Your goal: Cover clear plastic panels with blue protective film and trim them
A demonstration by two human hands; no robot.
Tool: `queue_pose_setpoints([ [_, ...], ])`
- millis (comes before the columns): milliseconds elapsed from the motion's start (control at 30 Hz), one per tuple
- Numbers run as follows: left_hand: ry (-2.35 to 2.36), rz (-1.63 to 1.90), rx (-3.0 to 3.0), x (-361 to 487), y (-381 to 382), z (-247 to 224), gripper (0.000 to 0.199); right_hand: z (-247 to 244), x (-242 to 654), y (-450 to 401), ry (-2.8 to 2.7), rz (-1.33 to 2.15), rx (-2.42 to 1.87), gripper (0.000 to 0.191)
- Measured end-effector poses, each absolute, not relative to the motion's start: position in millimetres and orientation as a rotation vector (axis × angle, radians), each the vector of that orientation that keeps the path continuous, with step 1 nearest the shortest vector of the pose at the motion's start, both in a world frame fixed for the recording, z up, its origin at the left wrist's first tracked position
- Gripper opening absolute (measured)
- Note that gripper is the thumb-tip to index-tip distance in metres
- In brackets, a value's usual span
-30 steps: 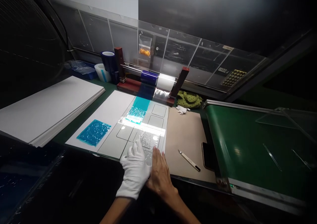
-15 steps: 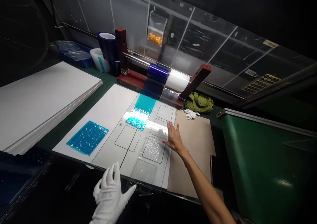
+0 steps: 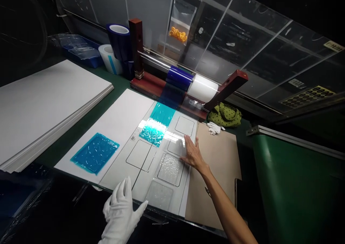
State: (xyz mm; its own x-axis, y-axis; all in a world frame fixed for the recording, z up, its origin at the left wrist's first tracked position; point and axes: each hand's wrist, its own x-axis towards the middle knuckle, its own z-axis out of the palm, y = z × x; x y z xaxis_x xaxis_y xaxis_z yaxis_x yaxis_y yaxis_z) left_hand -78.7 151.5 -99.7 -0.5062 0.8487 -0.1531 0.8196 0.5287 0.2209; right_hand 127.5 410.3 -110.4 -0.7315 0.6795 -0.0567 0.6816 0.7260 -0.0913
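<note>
- Hands, two, belong to the person; clock positions are counted from the middle of the clear outlined sheet (image 3: 142, 153), which lies centrally on the surface.
- Right hand (image 3: 194, 154), bare, at 3 o'clock: palm down over the sheet's edge, fingers toward 11, thumb toward 9. The grip is spread; contact cannot be told.
- Left hand (image 3: 120, 211), in a white glove, at 7 o'clock: fingers toward 1, thumb parted widely, fingertips over the near edge. This grip is also spread, holding nothing.
- Between 4 and 5 o'clock, a wrinkled clear film (image 3: 170, 168) sits on an outlined rectangle; a smooth clear piece (image 3: 159, 195) lies at 6.
- Teal film (image 3: 159, 129) crosses the sheet at 12; a blue piece (image 3: 95, 153) rests at 9 on white paper (image 3: 118, 120).
- One second ago the hands met at the near end; now they are well apart, the right farther forward.
- Half a second ago they were posed much the same. The view has shifted slightly.
</note>
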Motion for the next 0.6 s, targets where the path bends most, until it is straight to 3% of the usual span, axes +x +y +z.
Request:
queue_pose_setpoints([
  [167, 2.484, 0.172, 1.363, -90.5, 168.4, -91.3, 0.084, -101.4, 129.8, 408.2, 2.880, -0.168, 1.239, 0.110],
  [300, 2.388, 0.338, 1.251, -124.8, 223.7, -71.8, 0.083, -88.1, 137.0, 383.9, 2.923, -0.226, 1.439, 0.100],
  [400, 2.108, 0.710, 1.148, -160.1, 293.0, -63.6, 0.066, -82.9, 140.2, 352.1, 2.950, -0.352, 1.585, 0.089],
  [600, 2.065, 0.735, 1.188, -204.8, 427.3, -82.9, 0.039, -90.5, 137.5, 288.8, 2.869, -0.719, 1.769, 0.075],
])
